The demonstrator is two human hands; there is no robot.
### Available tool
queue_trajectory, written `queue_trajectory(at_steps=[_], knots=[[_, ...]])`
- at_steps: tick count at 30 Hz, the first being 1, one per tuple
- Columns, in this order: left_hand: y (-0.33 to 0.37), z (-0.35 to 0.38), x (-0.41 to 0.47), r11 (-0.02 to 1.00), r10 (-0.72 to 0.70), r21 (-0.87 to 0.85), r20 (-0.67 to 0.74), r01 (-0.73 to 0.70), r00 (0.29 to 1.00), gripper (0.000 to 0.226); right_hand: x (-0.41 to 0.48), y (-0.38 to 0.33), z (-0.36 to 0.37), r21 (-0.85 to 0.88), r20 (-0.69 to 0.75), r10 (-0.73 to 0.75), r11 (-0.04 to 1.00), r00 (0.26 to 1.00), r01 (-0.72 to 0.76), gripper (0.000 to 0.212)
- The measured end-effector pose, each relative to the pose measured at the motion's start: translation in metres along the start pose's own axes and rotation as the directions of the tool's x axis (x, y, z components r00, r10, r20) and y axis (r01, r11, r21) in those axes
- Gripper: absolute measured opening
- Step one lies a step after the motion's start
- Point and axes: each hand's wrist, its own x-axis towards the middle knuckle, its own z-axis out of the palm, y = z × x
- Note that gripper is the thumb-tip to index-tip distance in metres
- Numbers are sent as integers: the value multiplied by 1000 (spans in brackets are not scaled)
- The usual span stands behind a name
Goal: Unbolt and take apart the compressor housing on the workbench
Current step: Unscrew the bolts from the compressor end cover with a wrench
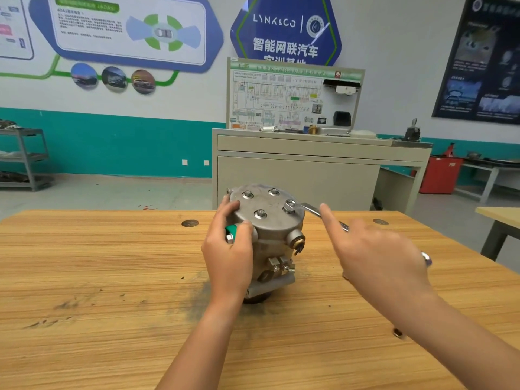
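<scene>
The compressor housing (270, 235) stands upright mid-worktop (84, 277), nearer the far edge, with wide wood stretching to both sides. The left hand (229, 249) grips its left flank. The right hand (377, 257), index finger straight, holds a wrench (311, 208) seated on the right-most bolt (289, 205) of 4.

Left hand (228, 249) grips compressor housing (270, 204), right hand (377, 254) holds wrench (311, 208)
</scene>
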Motion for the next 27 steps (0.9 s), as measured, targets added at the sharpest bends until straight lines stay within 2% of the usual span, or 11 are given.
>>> queue_trajectory(at_steps=[5, 9, 12, 14, 15, 18, 20, 21, 23, 25, 27], knots=[[6, -10, 18, 994, -93, -51, 55, 96, 994, 38, 42, 34, 68, 197, -307, -17, 977, 952, 82, 23], [11, -2, 17, 989, -125, -78, 45, 128, 991, 40, 131, 23, 79, 225, -120, -230, 941, 966, 252, 34], [12, 2, 11, 989, -116, -88, 11, 117, 993, 34, 151, 5, 74, 158, -316, -342, 901, 885, 405, 32], [10, -2, 11, 990, -112, -86, -6, 111, 994, 27, 139, 1, 80, 249, -516, -124, 925, 848, 286, 26], [8, -4, 11, 992, -103, -80, -14, 102, 995, 28, 128, 1, 84, 363, -500, 17, 912, 866, 192, 21], [4, -10, 12, 995, -83, -62, -32, 80, 996, 30, 96, 7, 82, 747, -204, 404, 653, 892, -125, 18], [4, -11, 10, 995, -79, -63, -42, 76, 996, 32, 74, 13, 69, 856, -66, 471, 480, 879, -192, 23], [5, -10, 9, 995, -80, -64, -45, 77, 996, 33, 63, 15, 62, 843, -72, 442, 507, 894, -183, 25], [7, -9, 7, 994, -88, -73, -43, 85, 995, 33, 41, 18, 47, 693, -71, 268, 706, 961, -145, 32], [8, -6, 6, 992, -103, -79, -40, 100, 994, 37, 21, 17, 33, 450, 37, 119, 884, 992, -123, 36], [9, -5, 4, 991, -114, -81, -44, 110, 992, 40, 7, 15, 21, 292, 151, 52, 952, 987, -95, 36]])
